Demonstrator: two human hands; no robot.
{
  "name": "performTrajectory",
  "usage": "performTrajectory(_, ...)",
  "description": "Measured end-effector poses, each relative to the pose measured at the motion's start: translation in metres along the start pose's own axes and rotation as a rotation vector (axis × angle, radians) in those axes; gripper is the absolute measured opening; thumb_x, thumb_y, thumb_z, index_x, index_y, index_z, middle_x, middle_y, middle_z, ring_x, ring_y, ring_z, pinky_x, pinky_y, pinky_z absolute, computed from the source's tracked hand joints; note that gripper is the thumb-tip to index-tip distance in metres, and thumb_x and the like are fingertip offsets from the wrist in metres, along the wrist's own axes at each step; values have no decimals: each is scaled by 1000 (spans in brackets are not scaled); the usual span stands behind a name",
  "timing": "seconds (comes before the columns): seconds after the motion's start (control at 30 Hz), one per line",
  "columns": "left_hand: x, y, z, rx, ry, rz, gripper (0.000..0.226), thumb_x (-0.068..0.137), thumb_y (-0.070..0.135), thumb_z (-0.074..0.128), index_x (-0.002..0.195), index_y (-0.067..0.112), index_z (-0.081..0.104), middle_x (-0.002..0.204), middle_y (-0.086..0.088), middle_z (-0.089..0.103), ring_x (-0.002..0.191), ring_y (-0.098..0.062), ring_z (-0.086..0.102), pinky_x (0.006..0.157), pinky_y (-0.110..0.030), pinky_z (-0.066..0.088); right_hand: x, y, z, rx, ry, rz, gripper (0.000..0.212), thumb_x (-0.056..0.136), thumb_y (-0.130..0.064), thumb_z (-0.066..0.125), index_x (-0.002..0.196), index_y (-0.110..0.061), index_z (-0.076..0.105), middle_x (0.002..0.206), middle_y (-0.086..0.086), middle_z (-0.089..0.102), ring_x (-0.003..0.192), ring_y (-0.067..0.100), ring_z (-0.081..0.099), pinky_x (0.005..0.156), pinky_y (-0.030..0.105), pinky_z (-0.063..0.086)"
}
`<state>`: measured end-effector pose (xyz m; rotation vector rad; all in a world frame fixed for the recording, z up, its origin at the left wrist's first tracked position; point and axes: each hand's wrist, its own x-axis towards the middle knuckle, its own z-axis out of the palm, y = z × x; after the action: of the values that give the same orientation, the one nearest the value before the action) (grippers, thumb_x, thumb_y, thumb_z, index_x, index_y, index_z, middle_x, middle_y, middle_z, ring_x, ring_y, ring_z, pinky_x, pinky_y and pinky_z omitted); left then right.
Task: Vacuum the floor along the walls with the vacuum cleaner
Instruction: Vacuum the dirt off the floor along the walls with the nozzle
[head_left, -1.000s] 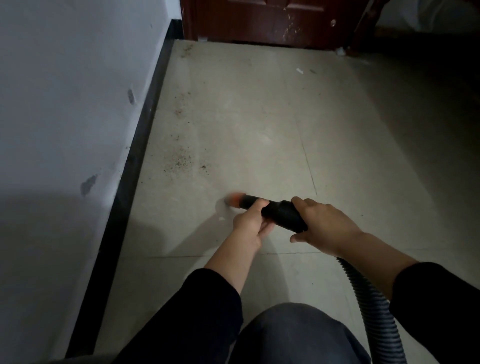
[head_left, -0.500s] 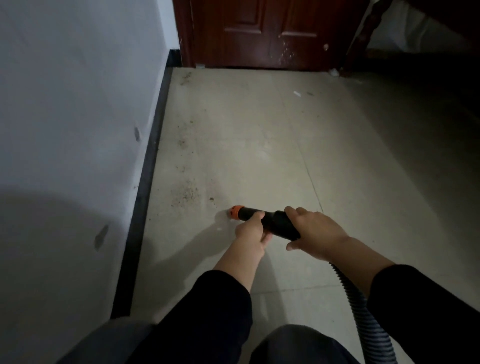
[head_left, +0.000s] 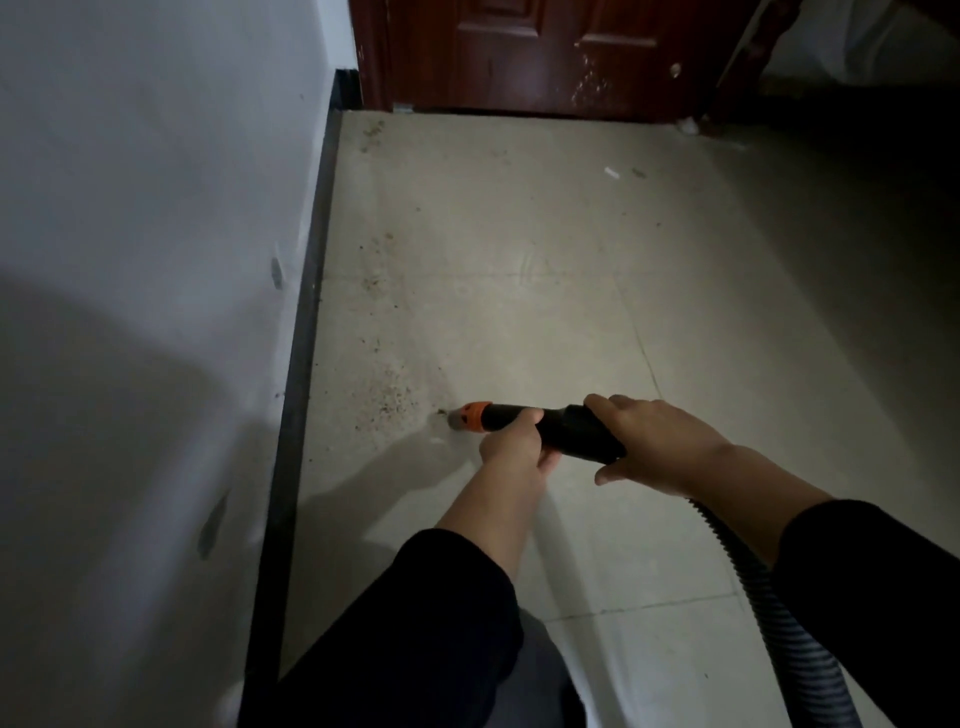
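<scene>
Wearing: black L sleeve (head_left: 441, 623) and R sleeve (head_left: 872, 582) at bottom of frame, both pushed back so forearms are bare; grey trouser leg (head_left: 540, 680) shows btwn them at bottom edge.
Hose (head_left: 769, 613): dark ribbed, comes up from bottom right, passes under R forearm, joins back end of wand.
R hand (head_left: 660, 447): wrapped over thick rear part of wand from above, fingers curled across top, thumb underneath pointing left; firm hold.
L hand (head_left: 514, 447): fingers curled round thinner front part of wand from near side, just behind orange tip; also gripping. Hands close but apart, a short stretch of black tube visible btwn them.
Wand (head_left: 566, 428): black, lies approx level across frame, pointing left toward wall.
Orange tip (head_left: 470, 415): at wand's left end, angled down at floor; real contact w/ floor can't tell.
Grit patch (head_left: 389, 402): dark specks just left of orange tip, btwn it and skirting; thinner specks trail on along skirting toward door.
Floor (head_left: 519, 260): pale tiles w/ faint joint lines; right side in shadow.
Skirting (head_left: 301, 374): black strip along foot of wall, runs from bottom edge up to door corner.
Wall (head_left: 156, 208): white, on left, a few grey scuffs; large soft shadow over its lower part.
White scrap (head_left: 612, 173): small, lying on floor far ahead, near door.
Door (head_left: 519, 52): dark red-brown wood, panelled, shut, at far end; pale flecks on lower right.
</scene>
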<state>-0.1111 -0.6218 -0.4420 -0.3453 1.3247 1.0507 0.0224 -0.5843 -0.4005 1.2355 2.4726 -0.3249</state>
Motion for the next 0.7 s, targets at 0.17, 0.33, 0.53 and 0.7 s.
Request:
performTrajectory(0.17,12,1,0,-75,66,67,41,90,18,70,123,-2,57,111,-18,69,68,-17,63,74,-28,58,14,-2,0,0,19,-3,60,82,-42,72,128,-21,40,116,1,57,97,22,58,71,28,40)
performTrajectory(0.33,26,-3,3,-156,80,113,41,87,16,73,121,-2,59,105,-15,69,64,-13,63,57,-21,54,24,-2,14,-5,75,7,61,83,-43,71,129,-19,38,114,3,57,94,25,59,73,31,45)
performTrajectory(0.53,32,-5,12,-198,65,139,33,85,15,74,111,-2,63,99,-14,71,62,-11,65,49,-17,53,26,5,13,-11,86,24,61,84,-42,70,129,-17,37,111,5,56,90,28,58,73,35,48)
performTrajectory(0.7,32,-8,18,-228,47,133,35,85,15,75,112,-4,64,102,-16,71,64,-13,67,52,-18,55,25,11,10,-19,91,23,64,84,-42,70,132,-17,36,113,5,55,93,29,59,75,36,48)
